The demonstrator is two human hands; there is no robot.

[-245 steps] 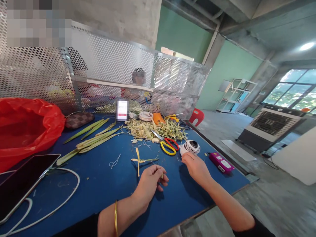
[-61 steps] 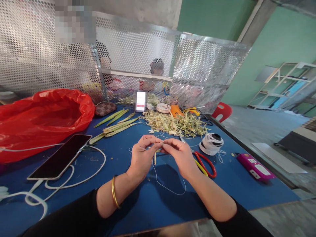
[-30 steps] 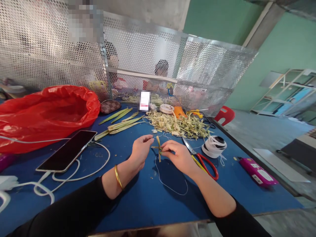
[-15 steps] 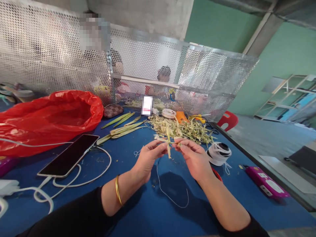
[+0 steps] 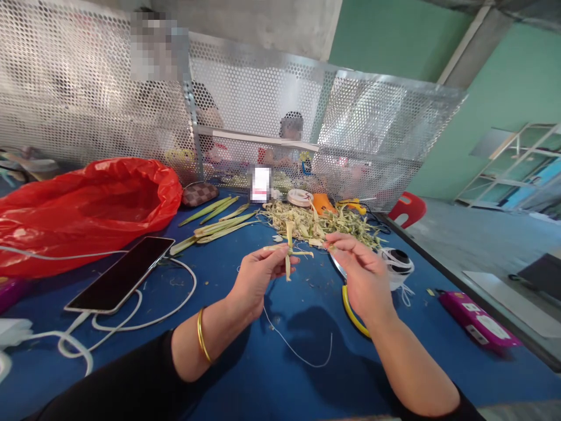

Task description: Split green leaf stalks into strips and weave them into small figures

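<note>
My left hand point(image 5: 258, 279) pinches a small cross of pale leaf strips point(image 5: 288, 250) and holds it above the blue table point(image 5: 228, 356). My right hand point(image 5: 363, 273) is a little to the right of the cross, fingers pinched on a thin white thread point(image 5: 293, 347) that loops down onto the table. Partly hidden behind my right hand lie scissors with yellow and red handles point(image 5: 349, 301). A spool of white thread point(image 5: 397, 264) stands just beyond that hand.
A red plastic bag point(image 5: 83, 207) fills the left. A phone point(image 5: 119, 273) with white cable lies front left. Long green leaves point(image 5: 214, 225) and a heap of leaf scraps point(image 5: 319, 223) lie at the back. A pink box point(image 5: 477, 326) is right. A perforated metal screen point(image 5: 263, 111) has people behind it.
Both hands lifted the leaf cross off the table. My right hand has since drawn away to the right with the thread, while my left keeps the cross.
</note>
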